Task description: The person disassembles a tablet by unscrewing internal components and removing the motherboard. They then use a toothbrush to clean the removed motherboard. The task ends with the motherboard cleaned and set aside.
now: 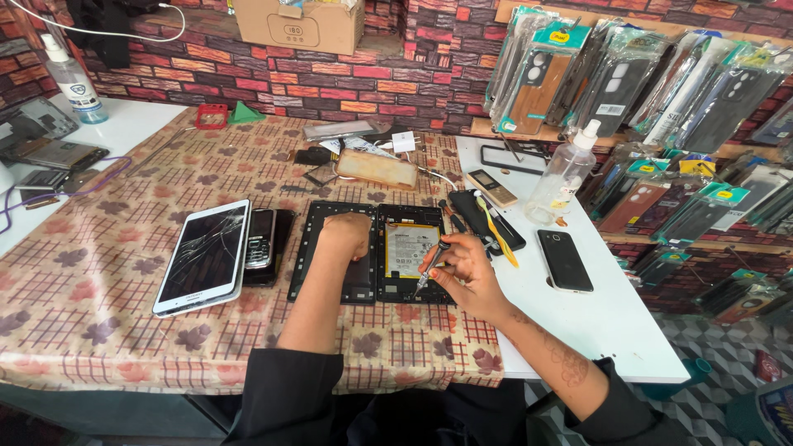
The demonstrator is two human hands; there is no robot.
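Left hand [345, 234] pressed flat on opened tablet [372, 252], right hand [462, 272] grip clamped on screwdriver [431, 263]

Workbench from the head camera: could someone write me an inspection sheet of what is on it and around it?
Surface: table under a checked, leaf-print cloth; white top to the right.
Job's things: opened tablet, battery exposed; screwdriver tip on it.
Clutter: white cracked tablet, keypad phone, black smartphone, spray bottle.
Hands: left hand rests on the tablet's frame; right hand holds the screwdriver.
Cables: purple cable at left; white cable on the wall.
Surroundings: brick-pattern wall, hanging phone cases, cardboard box.
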